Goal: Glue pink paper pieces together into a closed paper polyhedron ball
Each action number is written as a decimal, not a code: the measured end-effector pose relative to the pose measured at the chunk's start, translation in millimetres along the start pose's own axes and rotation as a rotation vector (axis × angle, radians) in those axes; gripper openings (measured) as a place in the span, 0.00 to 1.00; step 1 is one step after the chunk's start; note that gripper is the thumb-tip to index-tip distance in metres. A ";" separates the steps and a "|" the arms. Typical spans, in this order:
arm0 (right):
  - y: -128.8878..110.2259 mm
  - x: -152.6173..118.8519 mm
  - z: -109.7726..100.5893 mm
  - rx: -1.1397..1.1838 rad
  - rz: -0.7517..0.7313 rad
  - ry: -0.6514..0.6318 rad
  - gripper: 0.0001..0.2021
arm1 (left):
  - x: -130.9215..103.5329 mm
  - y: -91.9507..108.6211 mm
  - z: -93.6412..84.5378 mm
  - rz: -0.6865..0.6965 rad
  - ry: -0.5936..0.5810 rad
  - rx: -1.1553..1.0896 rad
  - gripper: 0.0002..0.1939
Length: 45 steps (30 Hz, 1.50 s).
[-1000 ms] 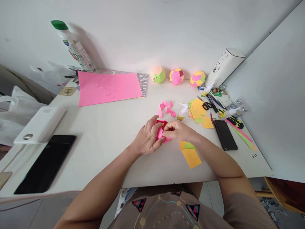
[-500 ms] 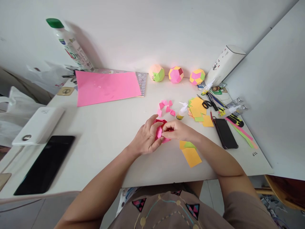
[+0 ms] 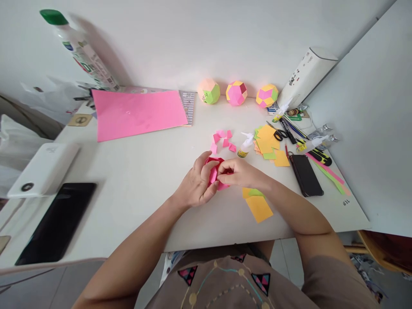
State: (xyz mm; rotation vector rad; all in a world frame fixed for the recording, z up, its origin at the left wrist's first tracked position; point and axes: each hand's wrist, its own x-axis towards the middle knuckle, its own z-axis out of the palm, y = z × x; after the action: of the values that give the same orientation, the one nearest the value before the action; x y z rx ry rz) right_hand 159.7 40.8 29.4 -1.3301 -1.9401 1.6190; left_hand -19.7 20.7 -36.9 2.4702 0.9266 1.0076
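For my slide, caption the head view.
Left hand and right hand hold folded pink paper, three faceted paper balls behind.

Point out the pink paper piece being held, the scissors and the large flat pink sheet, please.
Pink paper piece (image 3: pixel 213 174): head view, on its visible pink side.
Scissors (image 3: pixel 280 135): head view, on the black handles.
Large pink sheet (image 3: pixel 141 114): head view, middle of its upper face.

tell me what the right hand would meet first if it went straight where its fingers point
The right hand would likely meet the pink paper shape, then the left hand; depth there is unclear.
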 end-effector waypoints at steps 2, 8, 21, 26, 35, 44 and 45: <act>0.7 -0.1 0.5 0.015 -0.005 0.000 0.03 | 0.1 1.2 -0.1 -0.010 -0.003 -0.008 0.20; -1.6 -0.7 0.0 0.010 0.008 0.002 0.04 | -0.1 1.7 -0.3 -0.025 -0.013 0.009 0.20; -2.7 -0.2 -1.9 0.053 0.045 0.020 0.04 | 0.4 0.9 -2.0 -0.005 -0.004 0.007 0.21; -3.8 -0.8 -1.3 0.036 0.048 0.017 0.04 | -0.4 0.2 -1.5 -0.012 -0.002 0.024 0.21; -1.2 0.5 -2.1 0.030 0.033 0.016 0.04 | -1.0 -0.5 -1.0 -0.014 0.001 0.046 0.22; -0.5 0.2 -2.1 0.032 0.032 0.003 0.04 | -0.9 -0.1 -1.4 -0.023 -0.001 0.042 0.22; -0.3 0.3 -2.2 0.034 0.032 0.000 0.04 | -1.0 -0.1 -1.4 -0.022 0.000 0.044 0.22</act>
State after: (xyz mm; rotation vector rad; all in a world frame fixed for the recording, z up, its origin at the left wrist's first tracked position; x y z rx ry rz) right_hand 160.9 42.4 30.3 -1.3541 -1.8923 1.6595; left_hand -21.3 20.2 -36.6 2.4898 0.9841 0.9900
